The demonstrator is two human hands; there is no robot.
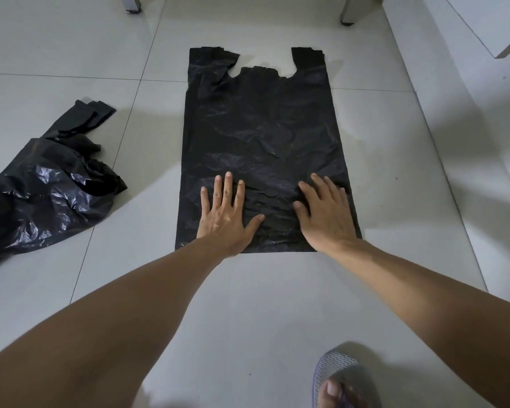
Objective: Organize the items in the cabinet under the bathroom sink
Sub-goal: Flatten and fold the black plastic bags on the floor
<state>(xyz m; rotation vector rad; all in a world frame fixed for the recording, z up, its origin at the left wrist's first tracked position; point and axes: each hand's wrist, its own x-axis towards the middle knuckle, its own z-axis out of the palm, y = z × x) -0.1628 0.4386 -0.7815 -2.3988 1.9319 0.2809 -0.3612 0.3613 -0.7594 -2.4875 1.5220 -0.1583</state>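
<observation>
Black bag (pixel 262 136) flat, long axis away, handles far.

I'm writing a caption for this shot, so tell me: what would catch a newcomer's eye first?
A black plastic bag spread flat on the pale tiled floor, mid-frame, handles pointing away. Both hands press flat on its near end, the left hand and the right hand, fingers straight. A second crumpled black bag lies apart at the left.
</observation>
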